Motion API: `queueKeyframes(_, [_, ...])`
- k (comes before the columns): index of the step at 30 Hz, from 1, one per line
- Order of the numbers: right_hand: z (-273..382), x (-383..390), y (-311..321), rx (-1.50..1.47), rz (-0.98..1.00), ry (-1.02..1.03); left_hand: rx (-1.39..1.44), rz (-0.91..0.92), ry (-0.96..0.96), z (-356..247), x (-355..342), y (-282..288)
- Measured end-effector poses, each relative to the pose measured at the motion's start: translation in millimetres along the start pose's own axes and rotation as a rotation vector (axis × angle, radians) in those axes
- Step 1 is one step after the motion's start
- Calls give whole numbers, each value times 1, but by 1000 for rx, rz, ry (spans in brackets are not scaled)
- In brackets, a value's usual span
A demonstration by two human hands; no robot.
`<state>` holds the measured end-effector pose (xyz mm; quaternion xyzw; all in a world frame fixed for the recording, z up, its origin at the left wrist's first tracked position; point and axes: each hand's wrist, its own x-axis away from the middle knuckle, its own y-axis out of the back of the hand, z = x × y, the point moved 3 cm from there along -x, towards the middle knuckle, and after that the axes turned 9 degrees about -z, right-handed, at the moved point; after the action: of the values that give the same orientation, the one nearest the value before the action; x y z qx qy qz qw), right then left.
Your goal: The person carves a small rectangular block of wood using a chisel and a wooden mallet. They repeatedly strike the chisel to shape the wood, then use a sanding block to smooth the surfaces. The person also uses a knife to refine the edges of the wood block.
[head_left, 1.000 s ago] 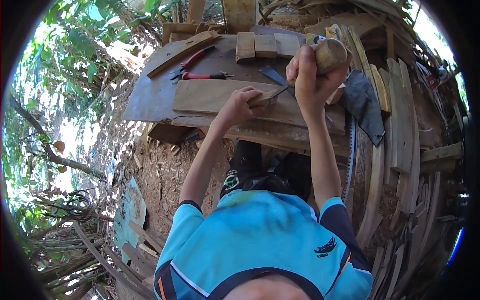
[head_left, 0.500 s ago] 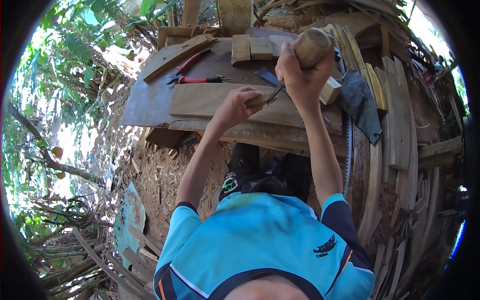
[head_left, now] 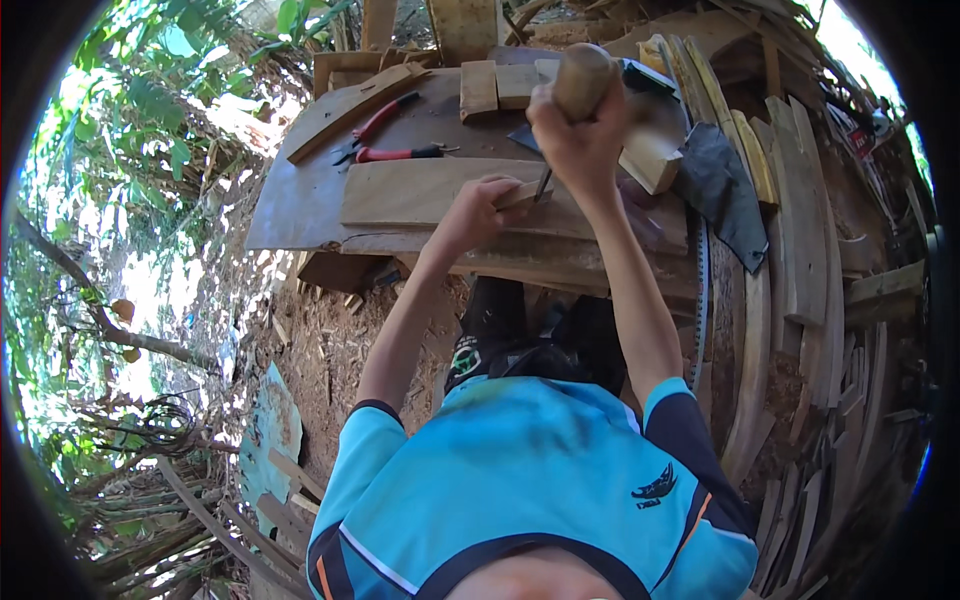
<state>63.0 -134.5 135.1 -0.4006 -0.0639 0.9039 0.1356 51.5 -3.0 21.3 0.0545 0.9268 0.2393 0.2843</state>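
Woodworking under way: right hand (head_left: 578, 135) clenches a wooden mallet (head_left: 585, 80) raised above the chisel (head_left: 532, 190) gripped by left hand (head_left: 480, 212) on a plank (head_left: 420, 195); cutting appears unfinished.

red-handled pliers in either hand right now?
No: the red-handled pliers lie on the bench, apart from the left hand and right hand.

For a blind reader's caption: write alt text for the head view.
A person in a blue shirt raises a round wooden mallet in the right hand while the left hand steadies a thin metal chisel on a flat wooden board. Red-handled pliers lie on the cluttered wooden workbench.
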Motion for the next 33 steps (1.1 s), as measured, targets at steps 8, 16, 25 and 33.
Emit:
queueKeyframes(8, [-18,-17,-3,-66,111,-76,-40,62,-11,-1,-5,0])
queueKeyframes(16, [-30,-4,3,82,44,-31,-57,81,-35,0,2,-7])
queueKeyframes(25, [-10,1,21,-410,175,-434,199,209,391,15,-8,4])
queueKeyframes(33, [-12,1,51,-294,30,-233,-274,48,-35,15,-10,4])
